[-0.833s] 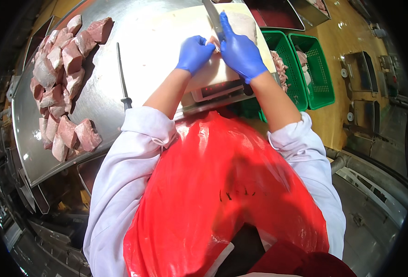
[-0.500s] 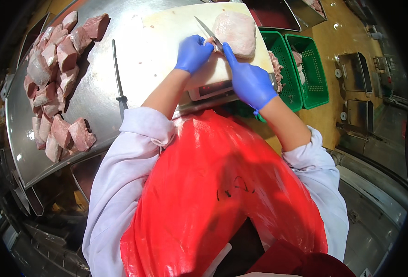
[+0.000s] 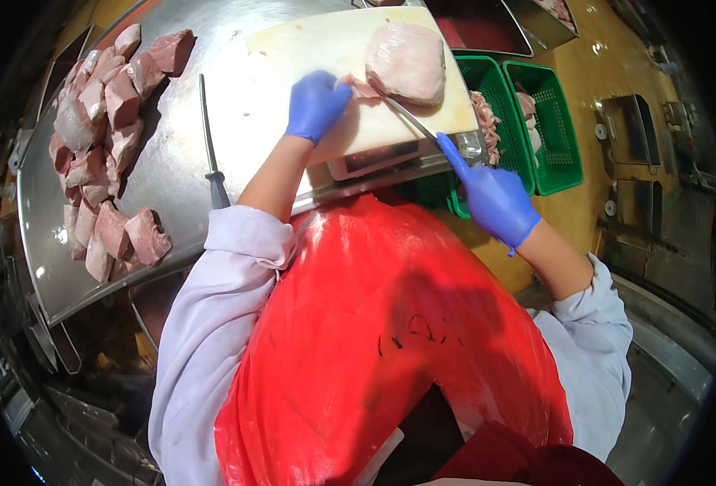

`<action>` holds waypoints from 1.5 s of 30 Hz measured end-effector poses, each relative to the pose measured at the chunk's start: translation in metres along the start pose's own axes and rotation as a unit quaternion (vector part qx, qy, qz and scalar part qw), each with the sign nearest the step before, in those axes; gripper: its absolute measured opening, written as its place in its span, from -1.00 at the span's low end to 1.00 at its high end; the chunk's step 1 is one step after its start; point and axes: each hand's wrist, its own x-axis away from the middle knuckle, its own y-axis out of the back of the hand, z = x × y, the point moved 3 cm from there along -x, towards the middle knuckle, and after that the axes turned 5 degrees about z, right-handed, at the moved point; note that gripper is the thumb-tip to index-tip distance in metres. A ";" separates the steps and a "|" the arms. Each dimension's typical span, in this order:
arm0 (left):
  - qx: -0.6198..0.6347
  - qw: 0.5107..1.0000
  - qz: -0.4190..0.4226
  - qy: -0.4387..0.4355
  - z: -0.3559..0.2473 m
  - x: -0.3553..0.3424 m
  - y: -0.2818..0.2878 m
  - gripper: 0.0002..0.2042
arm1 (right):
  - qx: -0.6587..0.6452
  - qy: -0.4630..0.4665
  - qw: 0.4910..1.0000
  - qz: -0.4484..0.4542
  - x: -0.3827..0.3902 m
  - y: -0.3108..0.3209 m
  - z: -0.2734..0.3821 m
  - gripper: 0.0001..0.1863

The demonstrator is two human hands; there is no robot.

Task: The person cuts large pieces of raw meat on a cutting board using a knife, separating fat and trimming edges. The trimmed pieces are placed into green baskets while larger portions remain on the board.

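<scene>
A large pale slab of meat [image 3: 407,63] lies on the right part of the white cutting board [image 3: 293,50]. My left hand [image 3: 317,107], in a blue glove, is closed on a thin pink strip of meat [image 3: 363,87] at the slab's left edge; whether the strip is still joined to the slab I cannot tell. Gloved in blue too, my right hand [image 3: 494,198] grips a knife [image 3: 410,119] with the forefinger stretched along it. The blade points up and left, its tip at the slab's lower left edge. Its handle is hidden in the hand.
Chunks of meat [image 3: 119,101] are heaped on the steel table [image 3: 163,162] at left. A honing steel [image 3: 210,142] lies between heap and board. Right of the board stand green baskets [image 3: 566,146] with meat pieces inside. A device with a red display [image 3: 374,158] shows under the board's near edge.
My right hand has drawn the knife back toward me and to the right. My left hand has moved left, and the meat strip now shows stretched between it and the slab.
</scene>
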 end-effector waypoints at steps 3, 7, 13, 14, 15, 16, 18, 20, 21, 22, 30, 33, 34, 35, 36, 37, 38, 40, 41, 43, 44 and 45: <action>-0.034 0.999 -0.003 0.007 -0.002 0.004 0.006 -0.72 | -0.014 0.007 1.000 -0.016 0.013 -0.007 -0.006 0.02; -0.033 0.999 -0.009 0.016 -0.001 0.007 0.008 -0.71 | -0.086 0.029 0.990 -0.111 0.003 0.003 0.012 -0.01; -0.051 0.999 0.005 0.002 -0.008 0.006 0.008 -0.69 | -0.151 0.003 0.956 -0.252 -0.103 0.021 0.041 -0.09; -0.051 0.999 0.005 0.001 -0.007 0.006 0.008 -0.69 | -0.151 -0.004 0.958 -0.245 -0.118 0.026 0.044 -0.10; -0.050 0.999 0.007 -0.001 -0.006 0.004 0.008 -0.69 | -0.152 -0.011 0.959 -0.239 -0.124 0.030 0.046 -0.10; -0.049 0.999 0.007 -0.001 -0.005 0.004 0.009 -0.69 | -0.148 -0.016 0.967 -0.208 -0.127 0.030 0.048 -0.11; -0.066 0.998 0.011 -0.017 -0.007 0.006 0.009 -0.69 | -0.096 -0.028 0.984 -0.149 -0.117 0.015 0.045 -0.11; -0.073 0.997 0.012 -0.024 -0.007 0.008 0.012 -0.70 | -0.052 -0.016 0.989 -0.136 -0.088 -0.008 0.033 -0.10; -0.074 0.997 0.009 -0.024 -0.006 0.009 0.015 -0.70 | -0.034 0.002 0.987 -0.155 -0.067 -0.017 0.022 -0.08; -0.076 0.997 0.005 -0.025 -0.005 0.009 0.018 -0.71 | -0.017 -0.011 0.994 -0.111 -0.045 -0.021 0.011 -0.06; 0.433 0.900 0.011 0.044 0.001 0.002 0.079 -0.83 | -0.225 0.003 0.951 -0.214 0.033 -0.049 -0.021 -0.14; 0.467 0.884 -0.008 0.000 0.000 -0.020 0.086 -0.79 | -0.274 0.041 0.893 -0.354 -0.027 -0.012 0.010 -0.19; 0.467 0.884 -0.018 -0.013 -0.006 -0.024 0.084 -0.79 | -0.276 0.042 0.882 -0.380 -0.051 0.002 0.017 -0.21; 0.468 0.883 -0.025 -0.025 -0.013 -0.027 0.082 -0.79 | -0.272 -0.004 0.890 -0.366 -0.076 0.012 0.023 -0.21; 0.460 0.887 -0.028 -0.023 -0.022 -0.029 0.082 -0.88 | -0.267 -0.049 0.896 -0.350 -0.099 0.022 0.028 -0.22; 0.452 0.891 -0.027 -0.026 -0.024 -0.030 0.080 -0.90 | -0.248 -0.101 0.905 -0.331 -0.120 0.036 0.035 -0.22; 0.445 0.895 -0.024 -0.029 -0.025 -0.032 0.077 -0.90 | -0.235 -0.122 0.905 -0.334 -0.133 0.044 0.042 -0.21; 0.410 0.909 -0.065 -0.030 -0.026 -0.026 0.073 -0.84 | -0.206 -0.154 0.906 -0.337 -0.156 0.052 0.054 -0.19; 0.407 0.910 -0.073 -0.035 -0.024 -0.024 0.072 -0.82 | -0.182 -0.151 0.910 -0.342 -0.160 0.050 0.056 -0.14; 0.403 0.910 -0.088 -0.041 -0.016 -0.021 0.072 -0.77 | -0.133 -0.146 0.916 -0.348 -0.163 0.044 0.059 0.00; 0.393 0.914 -0.098 -0.033 -0.012 -0.020 0.072 -0.74 | -0.145 -0.154 0.921 -0.327 -0.162 0.038 0.062 -0.06; 0.395 0.913 -0.096 -0.036 -0.006 -0.020 0.070 -0.74 | -0.158 -0.163 0.924 -0.307 -0.156 0.033 0.067 -0.11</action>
